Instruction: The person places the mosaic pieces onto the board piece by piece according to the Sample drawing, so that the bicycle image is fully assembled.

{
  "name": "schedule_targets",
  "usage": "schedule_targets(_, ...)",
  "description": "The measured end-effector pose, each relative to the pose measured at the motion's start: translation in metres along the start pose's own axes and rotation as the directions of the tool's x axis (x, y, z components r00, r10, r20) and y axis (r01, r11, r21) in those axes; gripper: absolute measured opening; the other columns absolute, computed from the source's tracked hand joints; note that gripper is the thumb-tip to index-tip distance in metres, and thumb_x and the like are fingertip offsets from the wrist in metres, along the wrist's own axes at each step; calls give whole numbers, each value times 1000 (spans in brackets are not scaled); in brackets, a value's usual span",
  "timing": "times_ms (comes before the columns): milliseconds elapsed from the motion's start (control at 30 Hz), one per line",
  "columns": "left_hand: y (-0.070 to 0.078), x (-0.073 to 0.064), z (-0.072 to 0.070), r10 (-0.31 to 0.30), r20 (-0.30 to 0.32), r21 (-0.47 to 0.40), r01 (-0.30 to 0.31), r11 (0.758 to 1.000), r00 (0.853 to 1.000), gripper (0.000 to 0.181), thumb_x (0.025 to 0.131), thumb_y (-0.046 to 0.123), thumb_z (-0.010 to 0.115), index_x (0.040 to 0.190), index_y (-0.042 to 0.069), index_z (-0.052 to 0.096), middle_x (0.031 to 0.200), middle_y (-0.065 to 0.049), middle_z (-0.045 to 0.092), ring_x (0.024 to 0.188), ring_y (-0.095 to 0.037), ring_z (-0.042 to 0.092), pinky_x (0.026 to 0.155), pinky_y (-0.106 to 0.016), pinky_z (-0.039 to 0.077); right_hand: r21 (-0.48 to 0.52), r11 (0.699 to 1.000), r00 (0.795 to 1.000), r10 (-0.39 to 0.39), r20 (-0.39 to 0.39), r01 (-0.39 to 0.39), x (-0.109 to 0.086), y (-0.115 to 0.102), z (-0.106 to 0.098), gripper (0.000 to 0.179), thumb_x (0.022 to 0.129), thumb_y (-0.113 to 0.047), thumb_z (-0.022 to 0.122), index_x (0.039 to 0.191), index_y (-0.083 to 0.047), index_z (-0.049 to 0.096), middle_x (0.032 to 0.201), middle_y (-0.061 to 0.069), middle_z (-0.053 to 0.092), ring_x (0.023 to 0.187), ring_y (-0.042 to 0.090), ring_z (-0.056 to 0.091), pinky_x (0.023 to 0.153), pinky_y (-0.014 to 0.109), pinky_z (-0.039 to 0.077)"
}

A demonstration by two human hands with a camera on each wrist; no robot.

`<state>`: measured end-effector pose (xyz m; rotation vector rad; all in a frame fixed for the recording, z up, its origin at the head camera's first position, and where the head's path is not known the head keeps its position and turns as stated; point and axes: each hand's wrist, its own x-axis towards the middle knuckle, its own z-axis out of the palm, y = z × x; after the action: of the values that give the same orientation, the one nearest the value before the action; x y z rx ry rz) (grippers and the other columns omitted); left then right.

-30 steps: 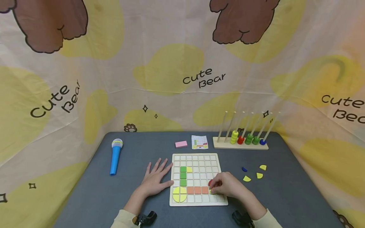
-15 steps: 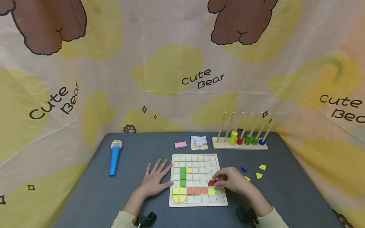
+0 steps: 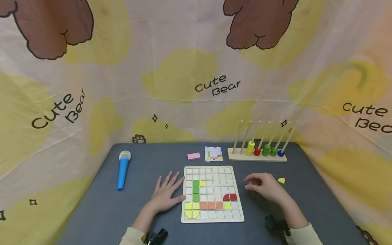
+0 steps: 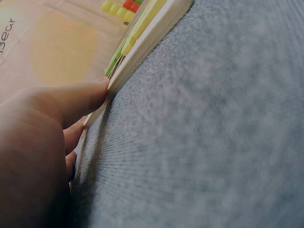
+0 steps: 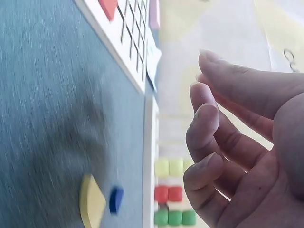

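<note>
A white grid board (image 3: 212,222) lies on the dark table, holding green squares (image 3: 196,190), orange-red squares (image 3: 211,205), yellow quarter-round pieces (image 3: 192,210), a red quarter-round piece (image 3: 226,197) and a red square (image 3: 233,197). My left hand (image 3: 165,195) lies spread at the board's left side, its thumb touching the board's edge in the left wrist view. Off the board's right side, my right hand (image 3: 266,187) hovers over the table, fingers loosely bent with nothing between them. Below it, the right wrist view shows a yellow piece (image 5: 91,202) and a small blue piece (image 5: 116,199).
Another loose yellow piece (image 3: 281,180) lies beyond the right hand. At the back stand a wooden bead counter (image 3: 257,156) with upright rods, a small pattern card (image 3: 213,154) and a pink block (image 3: 193,156). A blue toy microphone (image 3: 123,172) lies at the left.
My right hand has left the board and moved right toward the loose pieces, uncovering the red square and the yellow piece beneath. My left hand has stayed in place.
</note>
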<state>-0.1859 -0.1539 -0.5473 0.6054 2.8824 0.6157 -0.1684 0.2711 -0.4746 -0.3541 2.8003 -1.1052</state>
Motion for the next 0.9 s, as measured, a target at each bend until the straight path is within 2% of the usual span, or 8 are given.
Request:
schedule_targets(400, -1, 0, 0, -2, 2, 5, 2, 1000, 1000, 80, 93, 70, 50, 160, 31, 31, 169, 0, 22, 158, -32, 6, 120, -66, -4, -20, 997, 995, 80, -60, -81, -11, 31, -35, 29, 90, -25, 77, 112, -6, 75, 86, -2, 71, 74, 14, 59, 61, 24, 51)
schedule_targets(600, -2, -1, 1, 2, -10, -2, -2, 1000, 1000, 80, 93, 69, 52, 160, 30, 32, 168, -1, 24, 158, -33, 8, 120, -66, -2, -30, 995, 993, 88, -77, -91, -16, 42, -46, 31, 91, -26, 76, 114, -5, 74, 88, -1, 71, 76, 13, 59, 60, 24, 52)
schedule_targets(767, -1, -1, 2, 30, -35, -34, -31, 999, 999, 78, 93, 65, 56, 159, 27, 36, 167, -4, 27, 157, -36, 11, 119, -68, -1, -64, 991, 985, 111, -134, -121, -23, 61, -56, 33, 93, -30, 75, 115, -6, 74, 95, 1, 73, 83, 14, 62, 66, 24, 53)
schedule_targets(900, 0, -1, 1, 24, -25, -21, -24, 999, 999, 80, 93, 67, 54, 159, 28, 33, 168, -3, 25, 157, -35, 10, 119, -67, -1, -89, 983, 975, 146, -165, -162, -28, 80, -63, 36, 93, -33, 74, 117, -6, 73, 101, 5, 73, 88, 18, 63, 69, 27, 52)
